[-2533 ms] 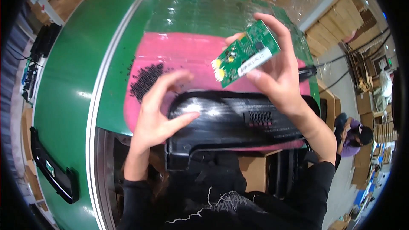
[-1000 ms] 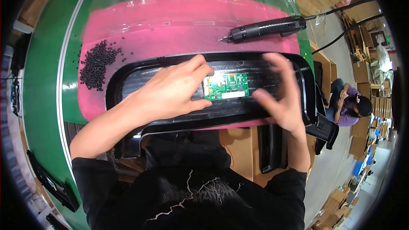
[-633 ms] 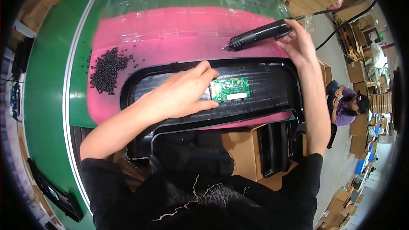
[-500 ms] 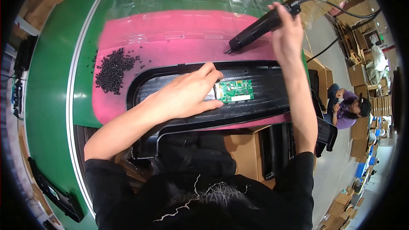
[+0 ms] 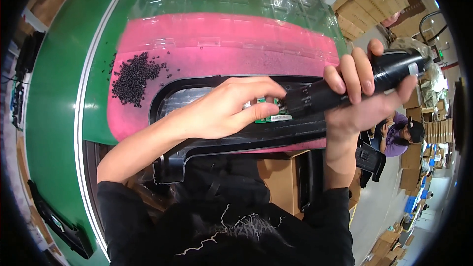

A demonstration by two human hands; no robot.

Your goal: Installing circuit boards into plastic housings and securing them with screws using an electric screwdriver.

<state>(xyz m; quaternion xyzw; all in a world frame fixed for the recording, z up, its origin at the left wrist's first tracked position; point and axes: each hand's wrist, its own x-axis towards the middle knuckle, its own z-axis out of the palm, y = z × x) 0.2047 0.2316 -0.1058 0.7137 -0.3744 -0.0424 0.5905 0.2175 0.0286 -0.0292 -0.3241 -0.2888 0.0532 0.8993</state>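
Note:
My right hand (image 5: 364, 113) is wrapped round a thick black electric screwdriver (image 5: 315, 97), which slants down to the left over a green circuit board (image 5: 282, 117). The board lies inside a long black plastic housing (image 5: 251, 143), partly covered by my left hand and the tool. My left hand (image 5: 221, 106) reaches over the housing, thumb and forefinger bent together in a pinch at the screwdriver's nose, above the board. Whatever sits between those fingertips is too small and hidden to make out.
A pile of small black screws (image 5: 130, 81) lies on the pink mat (image 5: 197, 61), left of the housing. Clear plastic sheeting (image 5: 236, 5) covers the far side. A cardboard box (image 5: 278, 175) stands below the table edge. Another person (image 5: 396, 135) sits at the right.
The screwdriver has come down from the upper right and toward me, its nose now over the board. My left fingers have shifted right along the board and drawn closer together.

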